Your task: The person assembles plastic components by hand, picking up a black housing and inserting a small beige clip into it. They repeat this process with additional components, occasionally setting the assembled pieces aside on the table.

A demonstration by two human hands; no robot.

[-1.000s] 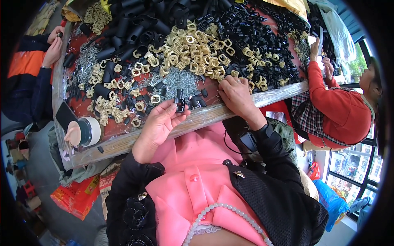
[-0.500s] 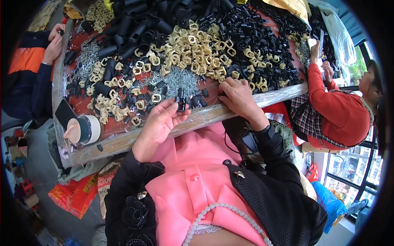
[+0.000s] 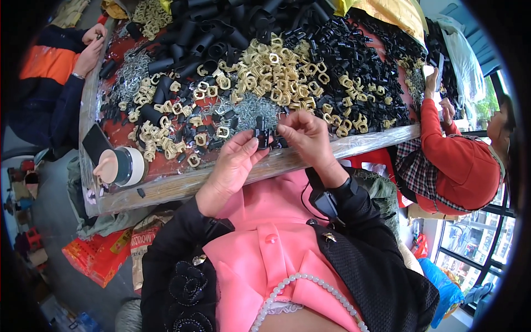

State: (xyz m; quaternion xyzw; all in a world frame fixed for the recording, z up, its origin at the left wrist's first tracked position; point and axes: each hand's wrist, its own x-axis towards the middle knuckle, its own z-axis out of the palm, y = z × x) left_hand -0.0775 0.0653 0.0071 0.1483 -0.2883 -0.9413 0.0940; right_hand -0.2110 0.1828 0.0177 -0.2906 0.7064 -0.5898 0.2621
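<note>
Between the thumb and fingers of my left hand [image 3: 232, 163], a small black plastic part [image 3: 261, 131] is held upright over the table's near edge. Just to its right is my right hand [image 3: 308, 139], thumb and forefinger pinched together. Whatever that pinch holds is too small to make out. Beyond both hands lie a heap of small silver metal pieces [image 3: 251, 112] and a larger pile of cream-coloured ring-shaped pieces [image 3: 265, 74].
The table's wooden rim [image 3: 182, 191] is wrapped in clear film. A tub [image 3: 130, 166] and a dark phone-like slab [image 3: 95, 145] stand at left. Black tubes [image 3: 193, 33] and small black parts [image 3: 343, 58] fill the far side. Co-workers sit left [image 3: 41, 83] and right [image 3: 453, 160].
My right hand has lifted from the tabletop and come left, close to the black part, its fingers now pinched. My left hand still holds the part. The whole view has shifted slightly.
</note>
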